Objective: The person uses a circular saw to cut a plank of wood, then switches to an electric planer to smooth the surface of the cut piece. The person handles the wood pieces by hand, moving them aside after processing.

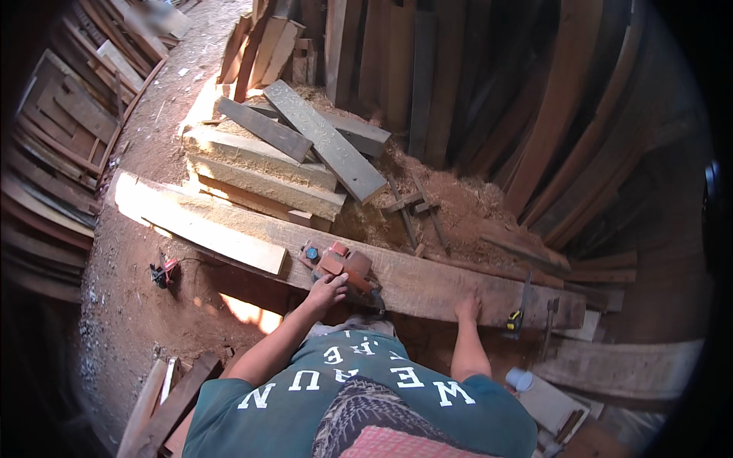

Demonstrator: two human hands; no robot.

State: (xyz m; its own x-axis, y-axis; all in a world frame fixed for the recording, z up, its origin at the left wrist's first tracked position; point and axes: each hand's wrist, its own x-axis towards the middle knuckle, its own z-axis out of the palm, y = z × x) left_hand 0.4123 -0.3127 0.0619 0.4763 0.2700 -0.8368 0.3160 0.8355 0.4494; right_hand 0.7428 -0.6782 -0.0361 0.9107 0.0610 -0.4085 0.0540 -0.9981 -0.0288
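Observation:
A long, wide wooden plank (416, 281) lies across in front of me. Resting on it near the middle is a red-orange electric hand planer (334, 262) with a blue knob. My left hand (328, 290) is closed at the planer's rear handle; its palm side is hidden. To the right, my right hand (468, 305) lies on the plank near its front edge, fingers stretched out, holding nothing. A pale board (229, 246) sits along the plank's left part. A yellow and black tape measure (515, 319) is on the plank, right of my right hand.
Beyond the plank, sawdust-covered beams (267, 179) are stacked, with loose boards (328, 141) on top. Tall planks (435, 84) lean at the back. A red and black tool (163, 271) lies on the dirt floor at left. A white cup (519, 378) stands at lower right.

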